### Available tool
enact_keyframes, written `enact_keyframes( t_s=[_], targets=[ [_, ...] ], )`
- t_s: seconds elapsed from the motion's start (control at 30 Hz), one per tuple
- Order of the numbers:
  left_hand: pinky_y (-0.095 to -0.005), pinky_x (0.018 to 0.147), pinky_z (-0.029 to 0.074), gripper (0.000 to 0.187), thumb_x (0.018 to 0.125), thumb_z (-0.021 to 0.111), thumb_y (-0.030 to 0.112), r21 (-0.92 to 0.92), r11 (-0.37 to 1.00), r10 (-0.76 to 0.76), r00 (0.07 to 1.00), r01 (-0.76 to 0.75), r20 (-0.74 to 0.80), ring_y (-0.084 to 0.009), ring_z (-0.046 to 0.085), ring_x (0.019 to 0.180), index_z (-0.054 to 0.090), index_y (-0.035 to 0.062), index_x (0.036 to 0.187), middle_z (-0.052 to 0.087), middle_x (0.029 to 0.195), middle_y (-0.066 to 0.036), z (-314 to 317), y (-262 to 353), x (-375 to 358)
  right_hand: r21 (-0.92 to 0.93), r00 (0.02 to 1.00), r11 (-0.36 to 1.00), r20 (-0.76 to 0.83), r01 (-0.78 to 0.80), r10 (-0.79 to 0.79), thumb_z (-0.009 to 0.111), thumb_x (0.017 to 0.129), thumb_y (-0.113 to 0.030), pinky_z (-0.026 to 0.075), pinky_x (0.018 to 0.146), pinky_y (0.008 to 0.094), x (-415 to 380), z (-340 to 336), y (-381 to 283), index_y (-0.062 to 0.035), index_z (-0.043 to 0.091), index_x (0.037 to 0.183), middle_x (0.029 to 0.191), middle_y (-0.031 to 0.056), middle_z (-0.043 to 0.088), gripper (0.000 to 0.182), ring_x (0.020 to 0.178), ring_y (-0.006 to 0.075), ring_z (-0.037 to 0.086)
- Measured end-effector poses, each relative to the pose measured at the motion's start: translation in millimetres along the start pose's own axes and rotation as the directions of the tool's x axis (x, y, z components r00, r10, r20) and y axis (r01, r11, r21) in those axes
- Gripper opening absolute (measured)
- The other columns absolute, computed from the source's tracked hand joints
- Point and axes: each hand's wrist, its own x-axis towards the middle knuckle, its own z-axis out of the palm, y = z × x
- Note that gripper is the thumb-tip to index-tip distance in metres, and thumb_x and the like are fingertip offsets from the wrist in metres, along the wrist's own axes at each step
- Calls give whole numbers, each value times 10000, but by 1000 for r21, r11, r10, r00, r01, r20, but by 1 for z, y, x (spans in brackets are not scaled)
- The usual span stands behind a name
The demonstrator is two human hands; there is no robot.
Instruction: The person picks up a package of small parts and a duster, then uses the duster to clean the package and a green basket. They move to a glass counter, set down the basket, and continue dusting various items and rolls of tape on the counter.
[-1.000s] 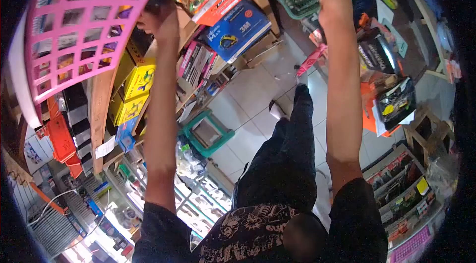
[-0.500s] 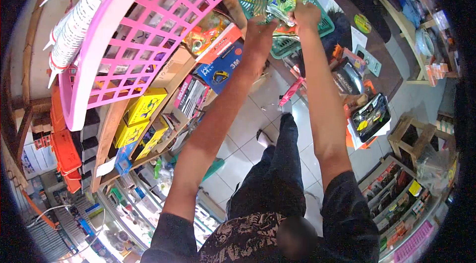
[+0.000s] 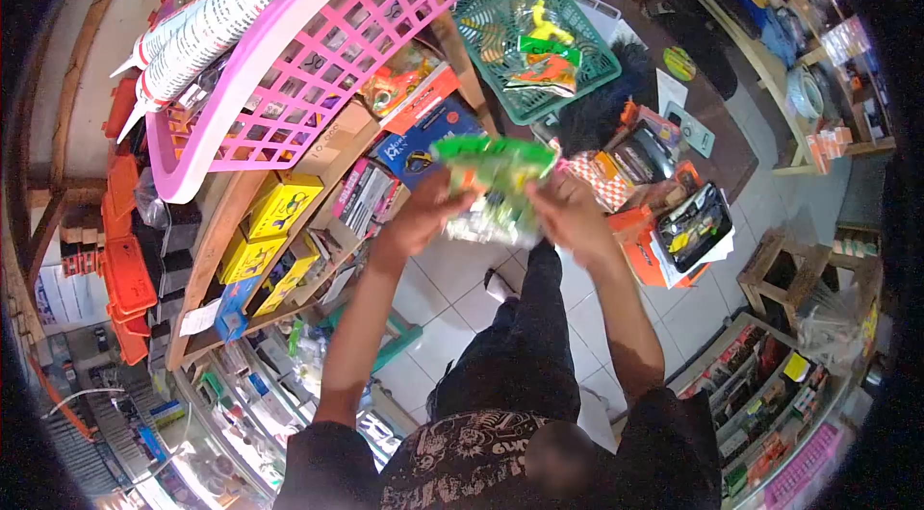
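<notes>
Between my two hands hangs a clear plastic packet (image 3: 496,188) with a green header, blurred by motion; its contents are hard to make out. My left hand (image 3: 423,212) pinches its left side and my right hand (image 3: 573,212) grips its right side. Beyond them sits a green plastic basket (image 3: 496,96) on a dark table. Inside that basket lie another green-topped packet (image 3: 549,67) with orange items and a yellow object (image 3: 549,21).
A pink basket (image 3: 207,140) bearing silicone sealant tubes (image 3: 236,14) stands at upper left. Below it, a wooden shelf holds yellow boxes (image 3: 281,205) and a blue box (image 3: 433,140). At right are a black tray (image 3: 698,231) and a wooden stool (image 3: 789,269).
Both hands have drawn back from the green basket toward my body, bringing the green-topped packet out with them. The view has shifted slightly, and the basket's other contents now show.
</notes>
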Motion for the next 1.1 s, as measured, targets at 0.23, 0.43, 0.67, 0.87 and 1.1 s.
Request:
enact_keyframes(
  t_s=[0.23,0.43,0.67,0.87,1.1],
  targets=[
    [-536,868,507,663,875,663,306,-564,786,-292,956,251,20,-292,523,1184,313,84,1393,519,1264,-102,-4,-134,-160,234,957,944,-122,-231,264,635,863,-499,299,450,201,10,-10,89,-109,527,1104,834,8,536,471,563,59,408],
    [-629,929,445,677,876,644,370,-857,512,-265,960,64,-86,-342,525,1181,324,87,1401,511,1303,-137,42,-121,-211,422,881,876,-289,-235,376,682,798,-543,435,635,345,108,-37,140,-172,555,924,826,-1,547,412,670,146,487],
    [-514,1066,353,580,983,335,476,-850,438,-127,916,-292,-380,-333,497,1221,373,75,1401,499,1349,-141,39,-104,-227,815,968,579,-159,17,196,600,884,-470,309,415,299,126,-14,95,-203,438,630,442,-68,292,402,367,110,289],
    [-507,1055,360,548,978,346,447,-816,346,-115,842,-463,-527,-326,510,1207,414,78,1377,515,1337,-134,14,-89,-257,864,989,501,-109,45,99,560,899,-518,213,348,247,53,37,47,-211,300,520,429,-88,211,553,332,75,207],
    [-482,1072,342,545,982,344,442,-651,153,-20,656,-744,-755,-329,491,1217,428,68,1370,504,1348,-133,-21,-79,-312,718,965,692,131,65,-227,452,970,-479,224,309,232,-51,102,71,-188,337,544,445,-55,275,529,331,71,247]
  ],
)
